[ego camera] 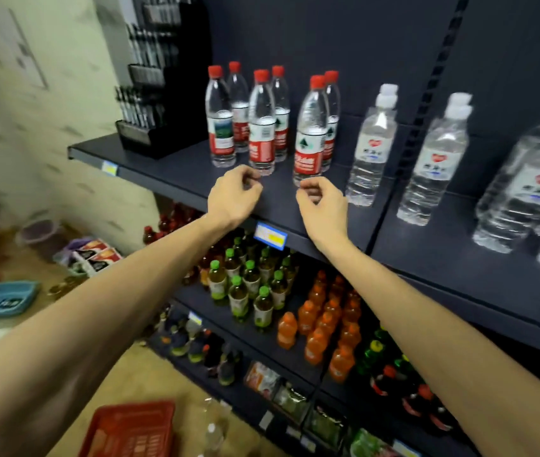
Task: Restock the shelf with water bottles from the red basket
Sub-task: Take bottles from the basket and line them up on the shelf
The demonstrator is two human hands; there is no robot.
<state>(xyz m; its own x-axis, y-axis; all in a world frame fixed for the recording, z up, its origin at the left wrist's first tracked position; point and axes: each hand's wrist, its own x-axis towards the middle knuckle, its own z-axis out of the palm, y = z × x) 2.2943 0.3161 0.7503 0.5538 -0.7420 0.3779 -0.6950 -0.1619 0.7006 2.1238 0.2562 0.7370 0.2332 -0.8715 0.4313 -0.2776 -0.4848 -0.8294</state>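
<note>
left hand fingers curled, empty; right hand same | shelf front edge bare

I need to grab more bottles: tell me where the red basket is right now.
In the head view, the red basket sits on the floor at the bottom left of centre, below the left forearm, with a clear bottle just to its right, in front of the shelf's lowest tier.

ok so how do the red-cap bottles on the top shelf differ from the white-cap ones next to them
The red-cap bottles have smooth sides and red-and-white labels; the white-cap bottles have ribbed sides and pale labels with a small red mark. The red-cap ones stand to the left, just behind both hands; the white-cap ones stand further right. All are clear, upright and capped.
</note>
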